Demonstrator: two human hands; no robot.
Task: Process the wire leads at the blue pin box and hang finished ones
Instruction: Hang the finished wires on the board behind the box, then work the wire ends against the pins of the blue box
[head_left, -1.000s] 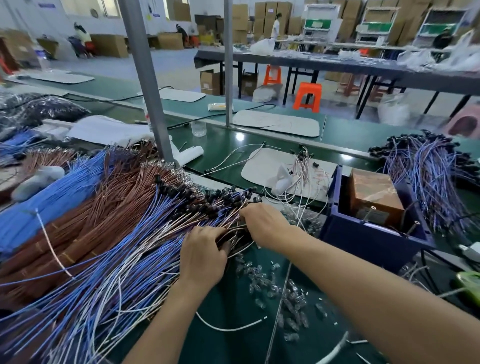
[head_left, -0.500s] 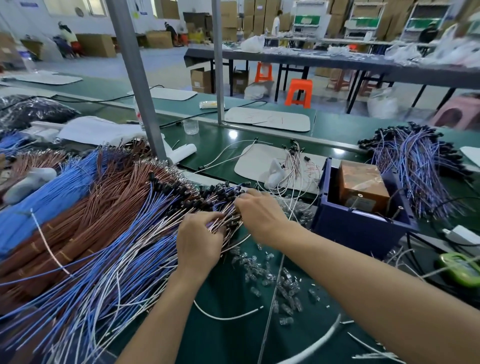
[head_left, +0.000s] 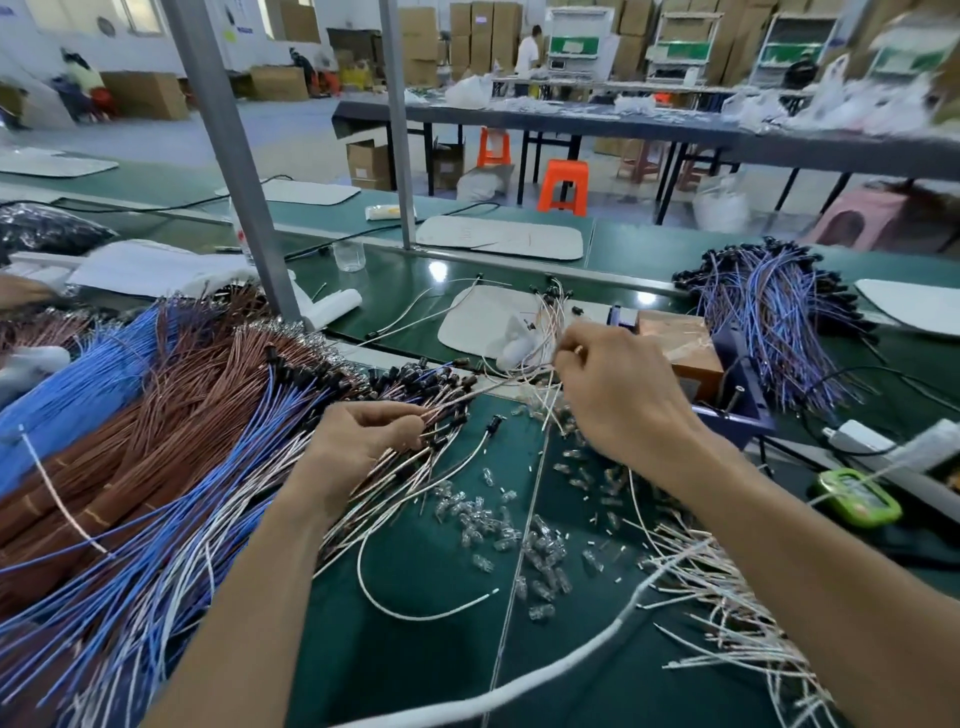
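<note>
Since half a second back, when both hands were buried together in the black-capped leads (head_left: 415, 384) heaped left of the blue pin box (head_left: 743, 410), the right hand (head_left: 618, 400) has pulled away. It now sits right up against the box's left side, fingers curled, pinching one wire lead (head_left: 493, 388). The left hand (head_left: 358, 441) is well left of the box, fingers wrapped round a bunch from that heap. So I'd say the picking's done and this one goes to the box next. The lead is stretched between the hands, long axis running left-to-right, pinched end pointing at the box. Can't tell if that end's capped, the fingers cover it.
</note>
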